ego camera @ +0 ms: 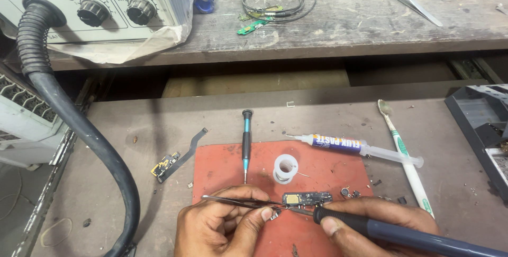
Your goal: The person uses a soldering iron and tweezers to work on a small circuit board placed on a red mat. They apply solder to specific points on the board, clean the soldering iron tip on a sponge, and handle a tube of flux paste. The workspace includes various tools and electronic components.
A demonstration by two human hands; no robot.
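Note:
A small dark circuit board (307, 199) lies on a red mat (227, 164) at the near middle of the pull-out shelf. My left hand (222, 228) pinches metal tweezers (238, 201), whose tips hold a tiny part (275, 215) just below the board's left end. My right hand (370, 230) grips a dark soldering iron (402, 233) like a pen, its tip resting beside the board's lower left corner, close to the tweezer tips.
On the mat lie a blue-shafted screwdriver (246, 146) and a solder spool (286, 168). A flux syringe (360, 148) and toothbrush (405, 156) lie to the right, a flex-cable part (172, 163) to the left. A hot-air station (95, 3) with a thick black hose (79, 124) stands at the upper left.

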